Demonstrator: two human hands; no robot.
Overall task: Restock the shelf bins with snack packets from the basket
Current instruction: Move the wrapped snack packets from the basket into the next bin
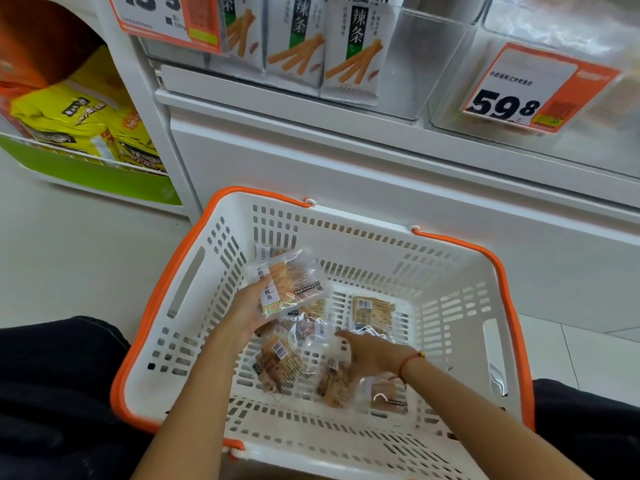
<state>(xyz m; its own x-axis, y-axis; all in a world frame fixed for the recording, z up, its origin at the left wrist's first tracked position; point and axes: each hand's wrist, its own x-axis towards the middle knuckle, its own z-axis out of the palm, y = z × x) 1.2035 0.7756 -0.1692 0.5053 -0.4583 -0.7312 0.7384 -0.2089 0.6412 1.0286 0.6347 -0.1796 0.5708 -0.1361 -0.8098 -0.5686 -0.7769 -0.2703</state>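
At the far left I see yellow snack bags (pixel 74 114) stacked behind a green-fronted rack (pixel 93 173), their print too blurred for me to read, with an orange shape above them cut off by the frame edge. Next along, at the top, an orange price tag (pixel 166 19) is cropped so only part of its number shows, and beside it stand white spicy-strip packets (pixel 323 46) in a clear shelf bin (pixel 429 64), their tops out of view.

Below sits the white basket (pixel 194 327) with orange rim on the floor, close against the white shelf base (pixel 346 161). My left hand (pixel 247 311) is raised inside the basket's left side, fingers curled around a small stack of clear squid snack packets (pixel 285 282); how many it holds I cannot tell. More loose packets (pixel 277 365) lie on the basket floor, several barcode side up.

My right hand (pixel 369 353) reaches in near the middle, palm down, fingers stretched out over a crinkled clear packet (pixel 372 332); whether they touch it I cannot make out, and they grip nothing. A red string bracelet (pixel 408 363) circles that wrist.

At the far right another orange price tag (pixel 526 88) reading 59.8 hangs on a clear bin (pixel 588 126) whose contents are a blur.
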